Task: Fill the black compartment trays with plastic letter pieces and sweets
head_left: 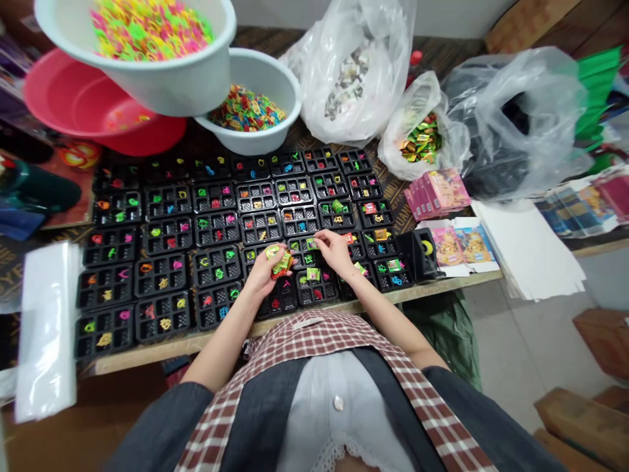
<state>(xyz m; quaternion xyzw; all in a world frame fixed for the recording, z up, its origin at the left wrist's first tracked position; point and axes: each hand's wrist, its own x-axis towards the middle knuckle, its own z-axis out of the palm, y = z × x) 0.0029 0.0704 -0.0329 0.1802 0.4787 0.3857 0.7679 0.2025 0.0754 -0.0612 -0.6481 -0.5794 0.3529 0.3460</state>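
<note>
My left hand [266, 270] is closed around several small shiny packets [282, 261] in green, yellow and red. To its right, my right hand [335, 253] pinches the edge of a small green packet [310, 244] over a compartment of a black tray. Rows of black compartment trays [221, 262] cover the table, with small coloured plastic pieces in their compartments. Another green packet [313, 274] lies in the tray just below my right hand. In trays on the right side are a red packet [369, 208] and an orange packet [381, 234].
Behind the trays stand basins [255, 134] of coloured plastic pieces and a red basin [44, 92]. A plastic bag [393, 147] holds more shiny packets, beside a larger bag [314, 85]. Printed cards [445, 190] and white sheets [531, 255] lie right; clear sleeves [46, 334] lie left.
</note>
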